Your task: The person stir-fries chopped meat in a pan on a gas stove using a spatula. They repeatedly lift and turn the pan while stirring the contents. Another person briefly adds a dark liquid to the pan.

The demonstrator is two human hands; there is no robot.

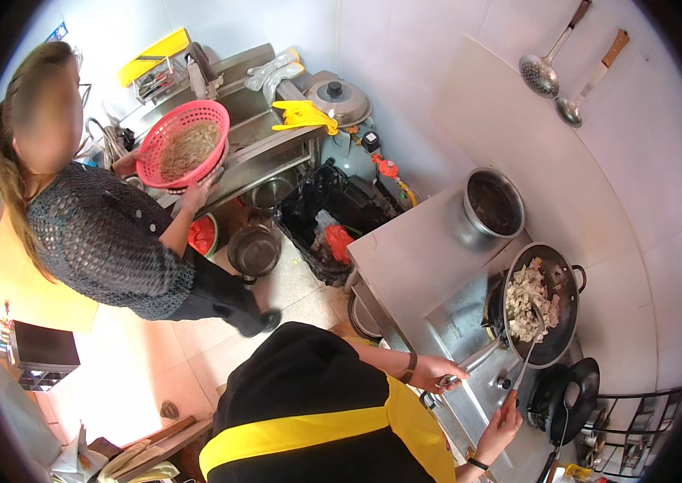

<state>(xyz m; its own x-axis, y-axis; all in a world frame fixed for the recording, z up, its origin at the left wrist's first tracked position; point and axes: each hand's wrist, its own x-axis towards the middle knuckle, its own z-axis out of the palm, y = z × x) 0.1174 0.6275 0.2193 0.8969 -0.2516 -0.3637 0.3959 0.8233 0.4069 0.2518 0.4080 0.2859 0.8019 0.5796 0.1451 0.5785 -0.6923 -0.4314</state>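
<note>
My left hand (434,373) is closed around the end of the long metal handle of a wok (565,326) on the stove. Lower in the view, my right hand (501,425) grips the wooden handle of a cooking utensil (523,365). Its metal end reaches into pale, chopped food (525,302) in the wok, partly hidden by that food. A round second handle sticks out on the wok's far side. Beside the wok, a deep metal pot (519,226) with dark contents stands on the steel counter (413,247).
At the upper left a person holds a pink colander (147,148) of thin strands by a steel sink (250,115). A black-lined bin (292,241) and pots stand on the floor. A dark pan (588,386) and a wire rack (639,395) are at lower right; ladles hang above.
</note>
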